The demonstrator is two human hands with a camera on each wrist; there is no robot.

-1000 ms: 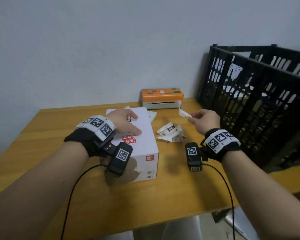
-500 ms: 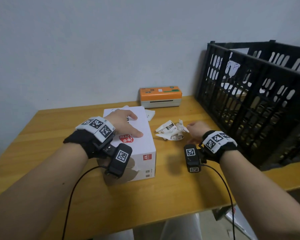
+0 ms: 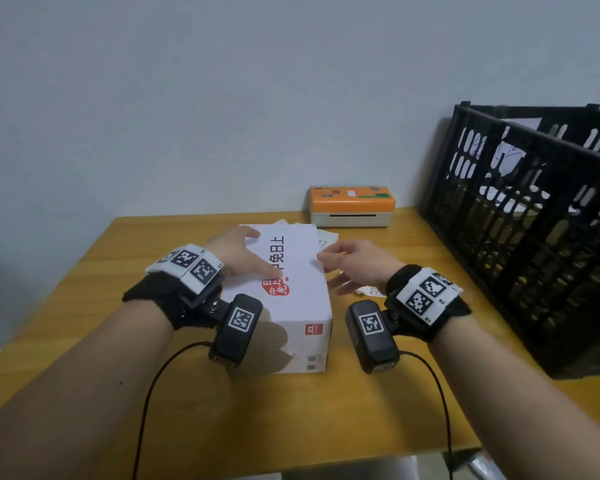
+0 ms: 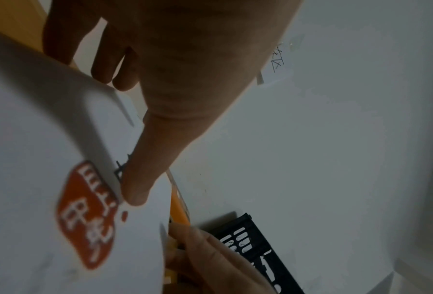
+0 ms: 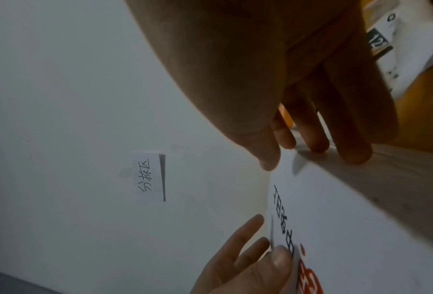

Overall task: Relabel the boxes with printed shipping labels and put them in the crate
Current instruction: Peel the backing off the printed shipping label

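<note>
A white box (image 3: 291, 299) with a red logo and black characters lies on the wooden table (image 3: 326, 410). My left hand (image 3: 253, 254) holds its left side. The thumb (image 4: 139, 179) presses on the top by the logo, and the fingers reach down over the left edge. My right hand (image 3: 333, 268) is at the box's right edge. Its straight fingers (image 5: 316, 139) touch the right side face and the thumb tip sits at the top edge. The black slotted crate (image 3: 534, 244) stands at the right. An orange-topped label printer (image 3: 352, 206) sits against the wall.
Crumpled label scraps (image 3: 368, 291) lie on the table under my right hand, and more paper (image 3: 326, 237) pokes out behind the box. A handwritten note (image 5: 148, 177) is stuck on the wall. The table's front edge is near my forearms.
My right hand dropped the paper strip onto the scrap pile, then moved left to the box's right side. My left hand stayed on the box, its fingers now over the left edge.
</note>
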